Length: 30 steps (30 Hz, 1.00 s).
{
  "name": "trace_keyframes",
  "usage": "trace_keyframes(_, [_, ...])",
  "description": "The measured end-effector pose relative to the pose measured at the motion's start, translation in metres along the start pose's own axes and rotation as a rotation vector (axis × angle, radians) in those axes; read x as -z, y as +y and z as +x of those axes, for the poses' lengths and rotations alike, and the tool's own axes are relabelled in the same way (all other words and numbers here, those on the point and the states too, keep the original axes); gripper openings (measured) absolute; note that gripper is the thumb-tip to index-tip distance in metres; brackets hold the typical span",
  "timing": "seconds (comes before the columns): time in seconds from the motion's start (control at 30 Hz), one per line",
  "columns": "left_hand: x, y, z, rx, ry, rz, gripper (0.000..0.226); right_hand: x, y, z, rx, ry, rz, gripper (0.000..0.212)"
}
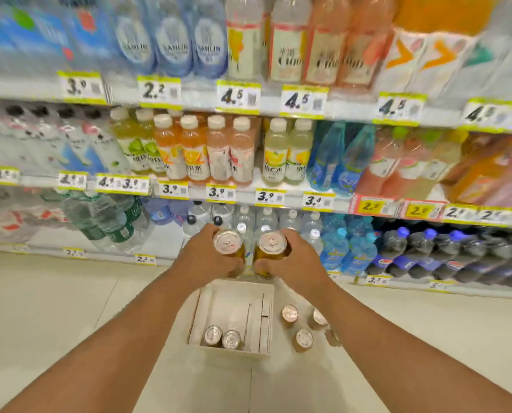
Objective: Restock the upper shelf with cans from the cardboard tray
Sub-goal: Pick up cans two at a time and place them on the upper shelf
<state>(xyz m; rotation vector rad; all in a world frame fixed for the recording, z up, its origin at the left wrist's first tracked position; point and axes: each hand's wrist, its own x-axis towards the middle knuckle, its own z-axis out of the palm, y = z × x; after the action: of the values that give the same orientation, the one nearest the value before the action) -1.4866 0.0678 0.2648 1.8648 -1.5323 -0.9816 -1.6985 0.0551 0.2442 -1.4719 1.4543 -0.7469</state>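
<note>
The person is holding two amber cans upright and side by side above the cardboard tray [230, 296]: the left can [229, 247] is sitting in the left hand [202, 257], whose fingers are wrapping round its side, and the right can [272, 248] is sitting in the right hand [293, 262], gripped the same way. The two cans are almost touching each other. Below them, the tray is lying on the pale floor [55, 308] and is still holding two cans [222, 337] in its near left corner. Just right of the tray, loose cans [304, 326] are standing on the floor. Beyond the tray, the shelving [249, 201] is rising in tiers of bottled drinks. Judging from this, the carrying step is in hand: both cans are clear of the tray and not yet shelved. The next move is calling for raising both cans well above the tray to an upper tier and finding a free gap; no such gap is showing here.
</note>
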Motion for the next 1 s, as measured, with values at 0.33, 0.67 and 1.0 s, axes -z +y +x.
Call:
trace_keyframes(0.33, [0.177,0.290,-0.077,-0.161,0.114,0.016,0.059,0.181,-0.285,-0.076,0.133,0.073,-0.035,0.052])
trace_keyframes(0.67, [0.285,0.535,-0.138,-0.252,0.136,-0.054,0.049,0.346,-0.500,-0.120,0.229,0.164,-0.059,0.080])
trace_keyframes(1.0, [0.321,0.693,-0.169,-0.364,0.228,-0.033,0.045,0.474,-0.608,-0.150,0.372,0.217,-0.146,0.065])
